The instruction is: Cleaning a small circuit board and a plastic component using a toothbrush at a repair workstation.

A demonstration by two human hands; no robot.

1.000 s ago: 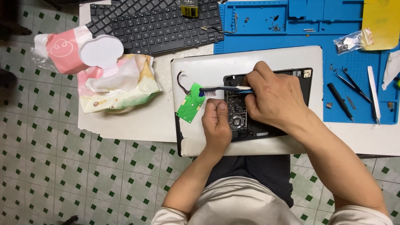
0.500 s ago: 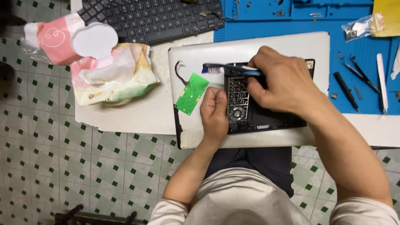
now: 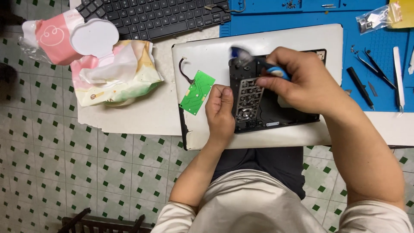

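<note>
My right hand [image 3: 299, 82] grips a blue-handled brush [image 3: 276, 70], whose blurred bristle head [image 3: 241, 55] sweeps the top left corner of a black device panel [image 3: 263, 110]. The panel lies on a white laptop lid [image 3: 215, 56]. My left hand [image 3: 224, 113] is curled shut and presses on the panel's left edge, holding it down. A small green circuit board [image 3: 197, 92] with a thin black cable lies on the lid just left of my left hand.
A black keyboard [image 3: 155, 17] lies at the back. Two wet-wipe packs [image 3: 114, 75] sit at the left. On the blue mat [image 3: 375, 47] to the right lie tweezers, a black tool and a white spudger [image 3: 399, 77]. Tiled floor is below the table edge.
The brush head has swung from pointing left to the panel's upper left corner, now blurred with motion. My left hand stays on the panel. The camera view has shifted down slightly.
</note>
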